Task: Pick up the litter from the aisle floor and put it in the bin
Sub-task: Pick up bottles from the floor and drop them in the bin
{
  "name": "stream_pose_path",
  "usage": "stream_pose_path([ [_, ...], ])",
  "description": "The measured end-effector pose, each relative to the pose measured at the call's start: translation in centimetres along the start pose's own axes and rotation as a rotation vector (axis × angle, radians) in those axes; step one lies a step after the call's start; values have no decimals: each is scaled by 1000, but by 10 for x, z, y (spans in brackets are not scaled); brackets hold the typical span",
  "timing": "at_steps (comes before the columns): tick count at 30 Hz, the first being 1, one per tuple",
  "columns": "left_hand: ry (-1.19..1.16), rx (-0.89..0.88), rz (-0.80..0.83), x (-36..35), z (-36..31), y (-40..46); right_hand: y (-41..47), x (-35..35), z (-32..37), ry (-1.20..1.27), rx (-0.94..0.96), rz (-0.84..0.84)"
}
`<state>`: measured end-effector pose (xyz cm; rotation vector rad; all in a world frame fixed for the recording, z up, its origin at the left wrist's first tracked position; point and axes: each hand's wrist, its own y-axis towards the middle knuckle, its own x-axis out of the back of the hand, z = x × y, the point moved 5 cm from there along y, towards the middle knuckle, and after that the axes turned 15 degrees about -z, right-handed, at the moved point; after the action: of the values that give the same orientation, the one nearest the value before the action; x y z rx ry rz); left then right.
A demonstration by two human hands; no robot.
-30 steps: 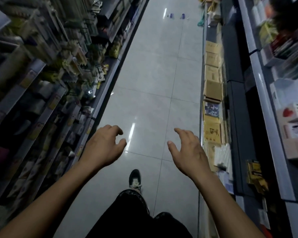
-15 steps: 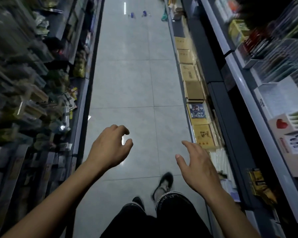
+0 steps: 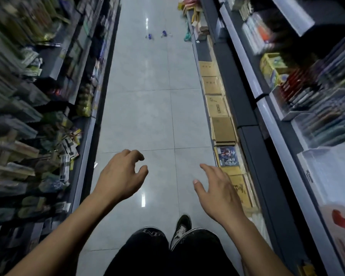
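Note:
Two small blue-and-white pieces of litter lie far ahead on the pale tiled aisle floor, one (image 3: 150, 36) to the left of the other (image 3: 164, 33). My left hand (image 3: 121, 176) and my right hand (image 3: 217, 188) are held out low in front of me, fingers curled apart, holding nothing. Both hands are far short of the litter. No bin is in view.
Stocked shelves (image 3: 38, 96) line the left side. Along the right shelf base (image 3: 247, 124) sit several cardboard boxes (image 3: 219, 110) and packets on the floor. A green item (image 3: 187, 35) lies by the right shelf near the litter. My shoe (image 3: 180, 230) is below.
The view has advanced down the aisle; the litter now appears closer and lower in the frame. My feet have stepped forward. Both hands stay empty and apart.

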<state>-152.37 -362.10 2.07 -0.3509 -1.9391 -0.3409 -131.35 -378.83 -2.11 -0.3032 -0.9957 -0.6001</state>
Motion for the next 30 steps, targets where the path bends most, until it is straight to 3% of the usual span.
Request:
stream_pose_path([
  [15,36,250,-80,1,88,152,248,-60,111,6,277,113],
  [23,-2,208,-70,10,123,302,358,-87,163,-61,254,103],
  [30,-39,94,-17,-1,113,424,424,-98,158,-105,131,61],
])
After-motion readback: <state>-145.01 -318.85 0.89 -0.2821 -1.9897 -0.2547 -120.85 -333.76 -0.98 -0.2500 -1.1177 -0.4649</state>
